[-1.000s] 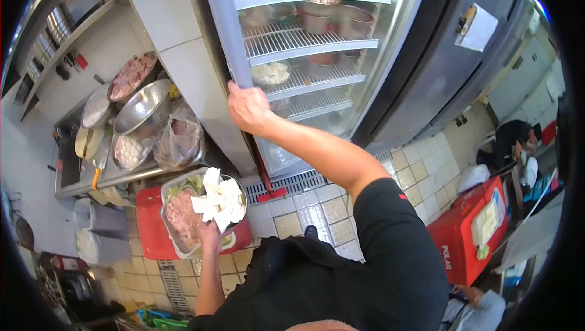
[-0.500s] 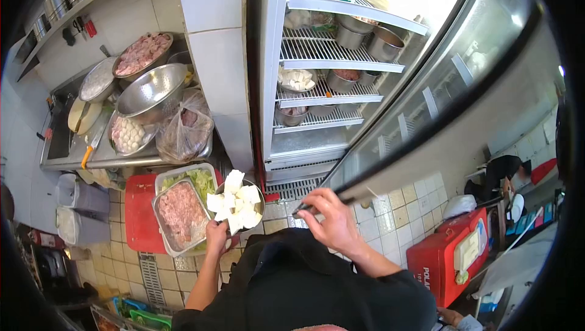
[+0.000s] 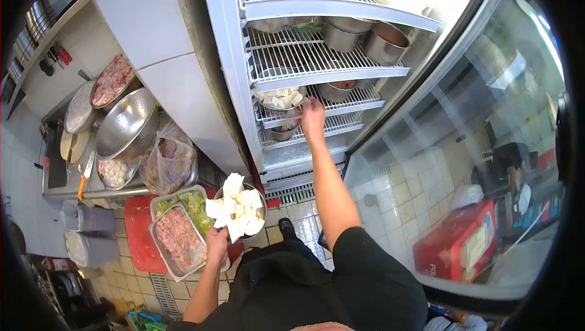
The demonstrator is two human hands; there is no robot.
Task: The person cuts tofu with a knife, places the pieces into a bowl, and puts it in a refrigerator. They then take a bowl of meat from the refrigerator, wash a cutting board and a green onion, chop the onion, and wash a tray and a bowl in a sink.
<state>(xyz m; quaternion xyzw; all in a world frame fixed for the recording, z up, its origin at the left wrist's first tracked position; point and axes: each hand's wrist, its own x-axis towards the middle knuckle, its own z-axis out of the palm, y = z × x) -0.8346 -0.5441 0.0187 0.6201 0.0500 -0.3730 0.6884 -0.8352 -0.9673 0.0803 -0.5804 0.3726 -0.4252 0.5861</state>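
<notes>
My left hand (image 3: 216,244) is closed on the near rim of a metal bowl (image 3: 263,214), which is heaped with large white tofu-like chunks (image 3: 234,206). My right hand (image 3: 313,112) reaches into the open fridge at the front of a wire shelf. Its fingers are curled beside the right edge of a bowl of similar white pieces (image 3: 281,98); whether they grip its rim is hidden. Right of that hand, a metal pot (image 3: 337,91) with reddish contents stands on the same shelf. A smaller metal container (image 3: 283,131) sits one shelf lower.
The glass fridge door (image 3: 426,166) stands wide open on the right. Below my left hand are a tray of minced meat (image 3: 180,236) and a container of leafy greens (image 3: 198,207). At left, a counter holds a colander (image 3: 127,125), a bagged item (image 3: 167,160) and a knife (image 3: 87,172).
My right hand has left the door's edge and moved forward into the fridge. The door has swung further open to the right. My left hand still holds the bowl.
</notes>
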